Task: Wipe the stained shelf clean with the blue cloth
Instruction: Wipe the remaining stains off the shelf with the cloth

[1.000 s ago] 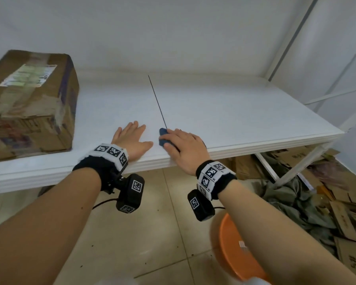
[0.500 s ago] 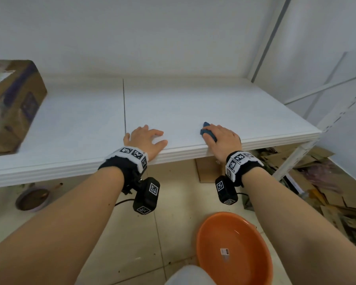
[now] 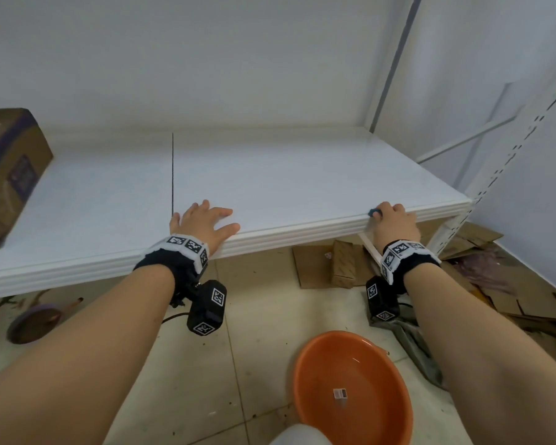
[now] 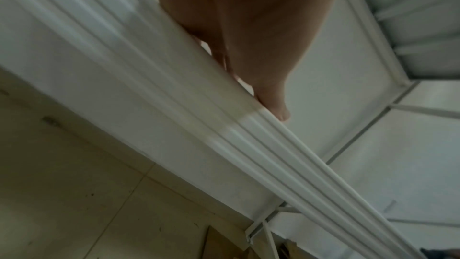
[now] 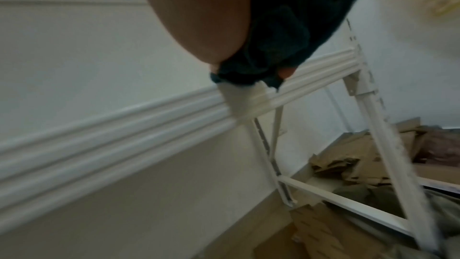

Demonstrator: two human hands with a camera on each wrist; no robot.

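The white shelf (image 3: 302,175) runs across the head view, its ribbed front edge (image 4: 224,125) close to both wrists. My right hand (image 3: 394,220) grips the bunched blue cloth (image 3: 373,212) at the shelf's front edge near the right end; in the right wrist view the dark blue cloth (image 5: 286,36) fills the palm and touches the edge moulding (image 5: 149,117). My left hand (image 3: 206,223) rests flat on the shelf just right of the dark seam (image 3: 172,171), fingers spread, holding nothing. No stain shows on the surface.
A cardboard box (image 3: 7,175) sits on the shelf at far left. An orange basin (image 3: 350,390) stands on the tiled floor below me. Flattened cardboard (image 3: 334,264) and rags lie under the shelf's right end by the perforated upright (image 3: 507,162).
My right hand has slid the cloth rightward along the front edge, from the seam to near the right end. The left hand shifted right past the seam.
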